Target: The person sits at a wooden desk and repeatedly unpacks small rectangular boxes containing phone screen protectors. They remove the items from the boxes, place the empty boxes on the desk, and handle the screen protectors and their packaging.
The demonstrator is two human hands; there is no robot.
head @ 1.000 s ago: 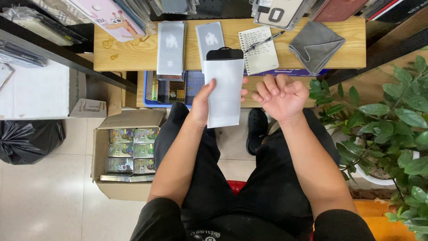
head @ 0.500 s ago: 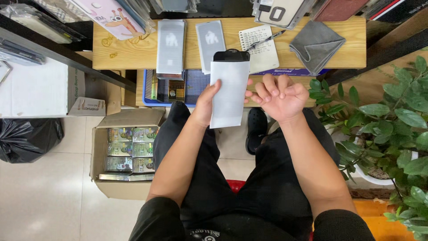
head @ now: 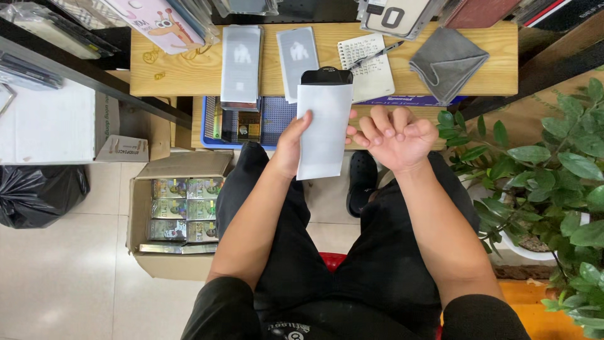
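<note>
Wooden desk [head: 189, 69] along frame top. Center: left hand [head: 290, 143] grips white sleeve [head: 323, 131] with dark screen protector [head: 326, 76] poking out; right hand [head: 396, 133] beside it, fingers curled, holding nothing.

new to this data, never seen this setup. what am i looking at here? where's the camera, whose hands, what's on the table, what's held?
There is no machine here: a seated person works with two bare hands, and the single camera sits on their head, looking straight down past their arms and lap.

The left hand has a grip on a white sleeve with a dark flat piece sticking out of its top. The right hand is beside the sleeve, palm up, fingers curled, holding nothing; whether it touches the sleeve's edge is hard to tell.

Ahead is a wooden table. On it lie two grey flat packets side by side, a spiral notebook with a pen across it, and a folded grey cloth.

On the floor at left are an open cardboard box of small packs and a black bag. A potted plant stands at right.
</note>
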